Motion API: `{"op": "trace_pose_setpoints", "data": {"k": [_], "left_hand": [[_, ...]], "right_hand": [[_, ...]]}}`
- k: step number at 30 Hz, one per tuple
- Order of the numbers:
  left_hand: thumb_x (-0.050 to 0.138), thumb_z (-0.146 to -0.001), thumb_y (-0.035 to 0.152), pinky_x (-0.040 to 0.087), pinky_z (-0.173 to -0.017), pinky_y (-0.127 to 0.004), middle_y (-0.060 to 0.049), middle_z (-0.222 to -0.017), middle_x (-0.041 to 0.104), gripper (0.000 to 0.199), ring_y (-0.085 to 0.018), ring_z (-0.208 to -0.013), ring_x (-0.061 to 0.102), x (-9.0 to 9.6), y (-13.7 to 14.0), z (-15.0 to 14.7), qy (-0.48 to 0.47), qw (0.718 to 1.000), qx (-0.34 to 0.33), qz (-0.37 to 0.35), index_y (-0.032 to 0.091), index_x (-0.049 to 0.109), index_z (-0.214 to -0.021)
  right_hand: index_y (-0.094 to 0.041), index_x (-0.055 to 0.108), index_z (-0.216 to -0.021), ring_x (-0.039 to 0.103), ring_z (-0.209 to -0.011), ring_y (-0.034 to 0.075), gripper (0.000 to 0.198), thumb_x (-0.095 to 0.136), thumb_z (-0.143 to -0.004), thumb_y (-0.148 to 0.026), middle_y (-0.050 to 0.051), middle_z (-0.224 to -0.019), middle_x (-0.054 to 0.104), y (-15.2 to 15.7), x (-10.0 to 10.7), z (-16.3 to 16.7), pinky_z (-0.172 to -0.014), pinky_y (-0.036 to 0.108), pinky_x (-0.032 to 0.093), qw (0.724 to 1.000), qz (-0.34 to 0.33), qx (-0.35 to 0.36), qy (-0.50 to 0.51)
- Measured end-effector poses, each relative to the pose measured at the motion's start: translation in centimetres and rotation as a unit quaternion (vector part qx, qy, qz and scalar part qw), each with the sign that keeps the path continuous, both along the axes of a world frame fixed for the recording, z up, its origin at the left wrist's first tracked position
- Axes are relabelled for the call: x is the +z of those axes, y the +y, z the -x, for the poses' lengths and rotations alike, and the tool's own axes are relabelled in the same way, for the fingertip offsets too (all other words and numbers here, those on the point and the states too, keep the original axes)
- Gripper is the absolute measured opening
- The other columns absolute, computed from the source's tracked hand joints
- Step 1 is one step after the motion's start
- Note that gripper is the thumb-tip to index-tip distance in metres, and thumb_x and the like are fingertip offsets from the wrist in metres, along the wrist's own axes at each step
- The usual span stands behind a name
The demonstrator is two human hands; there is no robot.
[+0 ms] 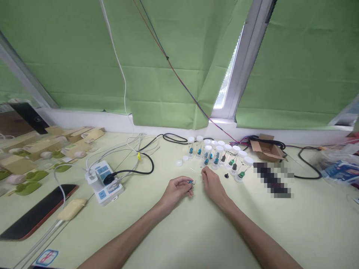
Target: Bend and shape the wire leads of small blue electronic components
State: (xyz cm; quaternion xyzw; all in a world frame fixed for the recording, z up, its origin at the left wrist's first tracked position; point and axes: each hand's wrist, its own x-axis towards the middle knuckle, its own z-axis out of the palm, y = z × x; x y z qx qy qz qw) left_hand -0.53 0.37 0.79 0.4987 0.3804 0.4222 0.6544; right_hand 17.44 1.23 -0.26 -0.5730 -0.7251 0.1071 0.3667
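My left hand (179, 188) is closed in a pinch round a small blue piece with a bent metal wire (191, 182) sticking out to the right. Close by on the right, my right hand (212, 183) has its fingers curled together near the table; whatever they hold is too small or hidden to name. A thin pale rod (194, 170) runs toward its fingertips, and I cannot tell whether they touch it. Beyond both hands stand several clear vials with white caps (215, 160), holding blue, green or dark pieces on wires. Loose white caps (179, 163) lie left of them.
A small black part (226, 175) lies right of my right hand. At the left are a power strip (105, 183) with plugs and cables, a dark flat device (39, 211) and yellowish boxes (47, 147). An opened cardboard box (267, 149) and a plastic bag (340, 164) are at the right.
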Motion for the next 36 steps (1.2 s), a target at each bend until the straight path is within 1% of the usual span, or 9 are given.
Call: {"op": "trace_pose_setpoints", "data": {"k": [4, 7, 10, 13, 16, 25, 31, 36], "left_hand": [[0.075, -0.069, 0.033, 0.05, -0.06, -0.031, -0.005, -0.069, 0.065, 0.032, -0.017, -0.06, 0.063, -0.1, -0.1, 0.0, 0.004, 1.0, -0.008, -0.003, 0.012, 0.066, -0.091], [0.074, -0.071, 0.034, 0.05, -0.06, -0.03, -0.005, -0.069, 0.065, 0.032, -0.017, -0.061, 0.063, -0.2, -0.1, 0.1, 0.002, 1.0, -0.017, -0.008, 0.012, 0.066, -0.093], [0.074, -0.071, 0.034, 0.05, -0.059, -0.03, -0.005, -0.07, 0.065, 0.033, -0.017, -0.061, 0.063, -0.2, -0.1, 0.1, 0.002, 1.0, -0.025, -0.009, 0.013, 0.066, -0.095], [0.074, -0.07, 0.034, 0.05, -0.058, -0.029, -0.005, -0.072, 0.064, 0.033, -0.016, -0.061, 0.063, -0.1, -0.2, 0.1, 0.0, 0.999, -0.038, -0.005, 0.013, 0.066, -0.095], [0.075, -0.07, 0.034, 0.05, -0.057, -0.029, -0.005, -0.073, 0.064, 0.033, -0.016, -0.059, 0.062, -0.1, -0.2, -0.1, 0.0, 0.999, -0.05, -0.002, 0.013, 0.065, -0.094], [0.071, -0.076, 0.032, 0.05, -0.058, -0.03, -0.005, -0.072, 0.063, 0.028, -0.016, -0.059, 0.063, -0.6, -0.3, 0.0, 0.006, 0.996, -0.081, -0.022, 0.012, 0.065, -0.095], [0.07, -0.076, 0.032, 0.051, -0.058, -0.03, -0.005, -0.071, 0.063, 0.029, -0.015, -0.059, 0.062, -0.6, -0.3, 0.0, 0.007, 0.996, -0.087, -0.026, 0.011, 0.064, -0.095], [0.07, -0.076, 0.03, 0.051, -0.058, -0.03, -0.004, -0.07, 0.062, 0.028, -0.016, -0.059, 0.063, -0.6, -0.3, 0.0, 0.006, 0.995, -0.097, -0.024, 0.01, 0.064, -0.095]], "right_hand": [[-0.019, 0.052, -0.085, 0.051, -0.065, 0.016, 0.023, 0.032, -0.095, -0.025, 0.002, -0.072, 0.055, -0.6, 0.5, -0.6, -0.063, 0.026, 0.038, 0.992, -0.016, 0.038, 0.12], [-0.02, 0.056, -0.085, 0.052, -0.066, 0.017, 0.024, 0.036, -0.095, -0.03, 0.002, -0.073, 0.056, -0.6, 1.0, -0.8, -0.064, 0.027, 0.039, 0.986, -0.019, 0.049, 0.158], [-0.02, 0.058, -0.084, 0.053, -0.068, 0.017, 0.026, 0.037, -0.095, -0.029, 0.003, -0.073, 0.056, -0.4, 1.1, -1.2, -0.067, 0.028, 0.04, 0.987, -0.033, 0.073, 0.141], [-0.02, 0.059, -0.083, 0.054, -0.071, 0.017, 0.026, 0.037, -0.094, -0.025, 0.004, -0.077, 0.059, 0.0, 1.2, -1.9, -0.068, 0.027, 0.04, 0.986, -0.038, 0.113, 0.115], [-0.019, 0.06, -0.081, 0.052, -0.067, 0.017, 0.025, 0.038, -0.093, -0.024, 0.003, -0.071, 0.056, 0.4, 1.5, -2.8, -0.065, 0.027, 0.039, 0.986, -0.023, 0.139, 0.092], [-0.019, 0.061, -0.076, 0.052, -0.065, 0.015, 0.026, 0.04, -0.09, -0.018, 0.001, -0.068, 0.057, 0.3, 2.9, -4.4, -0.067, 0.026, 0.039, 0.982, 0.013, 0.18, 0.062], [-0.019, 0.06, -0.072, 0.049, -0.063, 0.014, 0.024, 0.043, -0.089, -0.014, 0.0, -0.066, 0.054, 0.3, 3.0, -4.6, -0.064, 0.025, 0.038, 0.981, 0.022, 0.189, 0.042], [-0.019, 0.059, -0.074, 0.048, -0.062, 0.013, 0.023, 0.044, -0.089, -0.012, -0.001, -0.064, 0.051, 0.4, 2.8, -4.7, -0.063, 0.024, 0.038, 0.98, 0.021, 0.192, 0.041]]}}
